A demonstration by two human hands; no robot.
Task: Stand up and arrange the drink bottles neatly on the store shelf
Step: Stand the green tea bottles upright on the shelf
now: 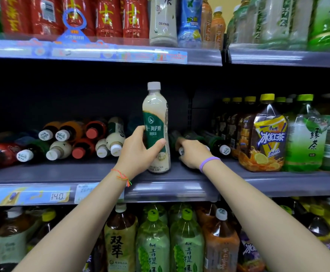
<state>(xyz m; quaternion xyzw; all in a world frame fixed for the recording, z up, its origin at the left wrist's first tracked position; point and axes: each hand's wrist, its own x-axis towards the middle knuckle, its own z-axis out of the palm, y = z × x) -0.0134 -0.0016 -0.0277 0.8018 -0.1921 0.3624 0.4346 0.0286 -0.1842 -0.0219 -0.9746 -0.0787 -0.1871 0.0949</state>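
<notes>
Head view: left hand wraps the label band of a milk tea bottle, thumb in front, fingers curled round the back; the bottle stands upright on the middle shelf, near its front edge. Right hand reaches just beside it onto a dark bottle lying on its side, fingers curled over it near the cap; grip looks closed on it, though the fingertips are hidden. More fallen bottles are heaped to the left, caps pointing outward, and one more dark one lies right of the hand. Tall tea jugs stand at the right. Handling guess: full plastic bottles, moderately heavy, stiff enough to squeeze, smooth film labels a bit slippery; round bodies roll when lying. Best hold is mid-body, then tip up onto the base. Room: plenty of headroom under the upper shelf, open deck behind the upright bottle; the low front lip is the drop risk.
</notes>
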